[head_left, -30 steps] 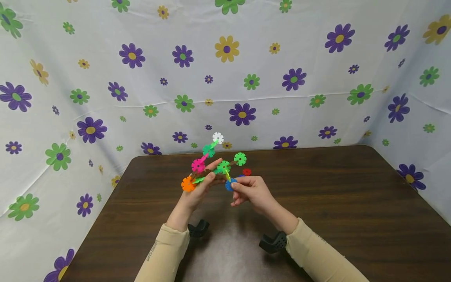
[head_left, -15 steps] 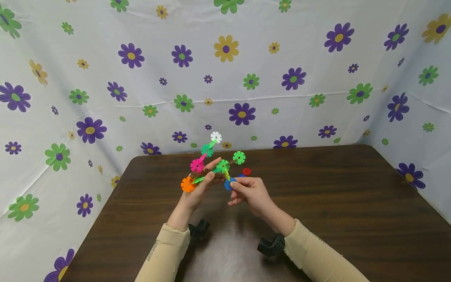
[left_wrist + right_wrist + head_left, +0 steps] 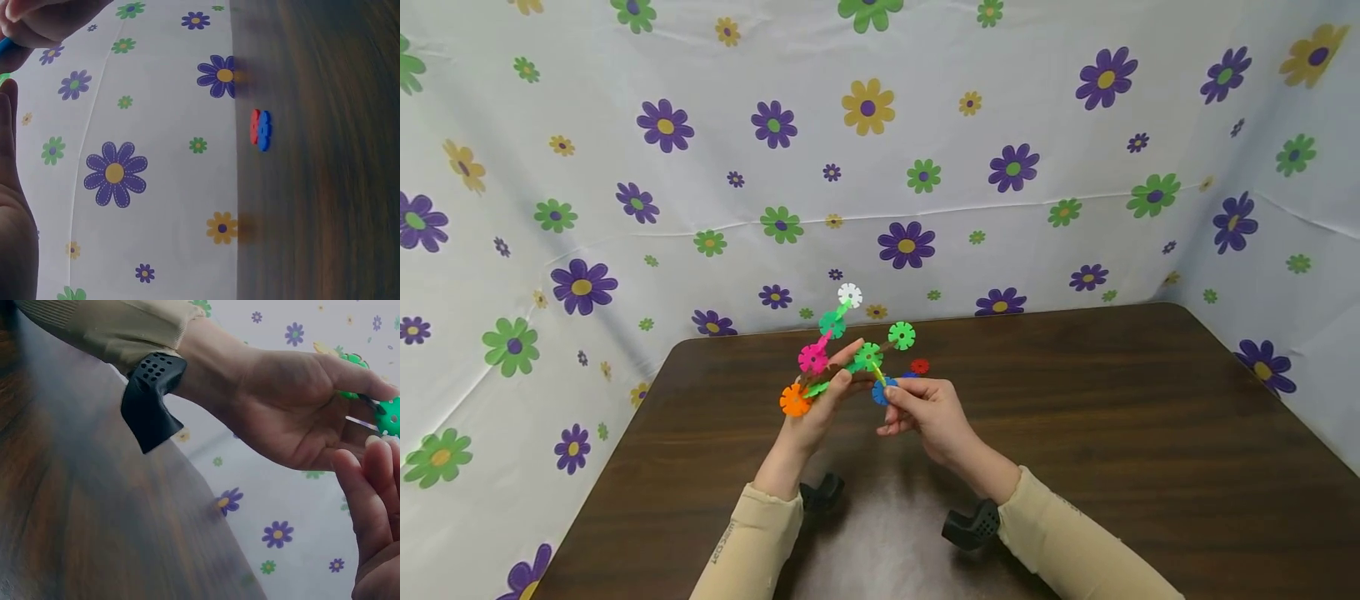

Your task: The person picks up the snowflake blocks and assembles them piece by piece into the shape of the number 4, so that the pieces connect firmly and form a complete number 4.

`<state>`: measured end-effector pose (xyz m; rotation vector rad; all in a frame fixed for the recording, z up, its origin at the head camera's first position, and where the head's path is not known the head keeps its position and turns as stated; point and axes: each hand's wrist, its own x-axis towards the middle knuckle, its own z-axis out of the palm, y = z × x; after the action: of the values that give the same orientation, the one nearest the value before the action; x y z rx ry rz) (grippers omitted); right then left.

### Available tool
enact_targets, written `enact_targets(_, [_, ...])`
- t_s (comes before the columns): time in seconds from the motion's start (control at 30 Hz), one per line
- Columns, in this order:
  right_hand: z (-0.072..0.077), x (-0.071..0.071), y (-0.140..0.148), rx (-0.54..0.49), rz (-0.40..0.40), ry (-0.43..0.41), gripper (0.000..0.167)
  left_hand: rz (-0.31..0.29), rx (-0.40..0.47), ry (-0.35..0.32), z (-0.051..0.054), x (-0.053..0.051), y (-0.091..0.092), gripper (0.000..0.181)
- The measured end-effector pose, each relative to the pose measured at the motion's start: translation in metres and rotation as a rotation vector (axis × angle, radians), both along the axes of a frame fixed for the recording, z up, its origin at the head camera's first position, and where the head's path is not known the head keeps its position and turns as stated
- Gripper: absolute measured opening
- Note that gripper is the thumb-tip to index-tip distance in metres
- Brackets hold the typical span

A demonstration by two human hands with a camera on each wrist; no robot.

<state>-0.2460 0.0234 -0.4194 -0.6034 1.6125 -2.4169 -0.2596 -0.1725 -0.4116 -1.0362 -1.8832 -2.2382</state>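
Note:
In the head view my left hand (image 3: 811,422) holds a branching chain of notched plastic discs above the table, thumb on the near side. An orange disc (image 3: 795,400), a pink disc (image 3: 812,359), a teal disc (image 3: 832,325) and a white disc (image 3: 850,295) show along its left side. Green discs, one being the bright green disc (image 3: 902,336), form the right branch. My right hand (image 3: 936,417) pinches a blue disc (image 3: 880,392) between thumb and finger, against a yellow disc (image 3: 879,372) seen edge-on. Fingers hide part of the joint.
Beyond my right hand, a loose red disc (image 3: 254,127) and a dark blue disc (image 3: 264,130) lie together on the brown wooden table (image 3: 1075,433). A flower-print cloth (image 3: 955,275) hangs behind it. Black wrist mounts (image 3: 972,525) jut below both forearms.
Both hands and the disc chain appear slightly further left as the head view shifts. The right hand keeps its pinch on the blue disc, and the left keeps its hold.

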Motion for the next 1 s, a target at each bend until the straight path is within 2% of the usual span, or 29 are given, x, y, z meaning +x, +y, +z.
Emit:
enact_targets(0.1, [0.003,-0.002,0.001,0.055,0.037,-0.013,0.02,-0.013,-0.001,-0.009,0.0,0.0,-0.002,0.06])
enact_targets(0.2, [0.003,-0.005,0.003,0.091,0.089,-0.04,0.015,-0.055,-0.021,-0.021,0.001,0.0,-0.006,0.056])
enact_targets(0.3, [0.0,-0.007,0.004,0.112,0.138,-0.065,0.011,-0.096,-0.047,-0.041,0.003,-0.001,-0.011,0.053])
enact_targets(0.43, [-0.004,-0.009,0.005,0.153,0.202,-0.085,0.01,-0.115,-0.072,-0.064,0.006,-0.001,-0.015,0.048])
enact_targets(0.57, [-0.006,-0.011,0.006,0.238,0.27,-0.072,0.021,-0.115,-0.093,-0.078,0.008,-0.001,-0.018,0.045])
enact_targets(0.7, [-0.005,-0.019,0.015,0.402,0.348,-0.033,0.036,-0.096,-0.104,-0.092,0.011,-0.001,-0.022,0.046])
enact_targets(0.83, [-0.001,-0.031,0.032,0.533,0.343,0.009,0.036,-0.094,-0.108,-0.091,0.012,0.0,-0.023,0.047])
enact_targets(1.0, [0.008,-0.039,0.047,0.537,0.296,0.029,0.034,-0.116,-0.105,-0.085,0.012,0.0,-0.022,0.049])
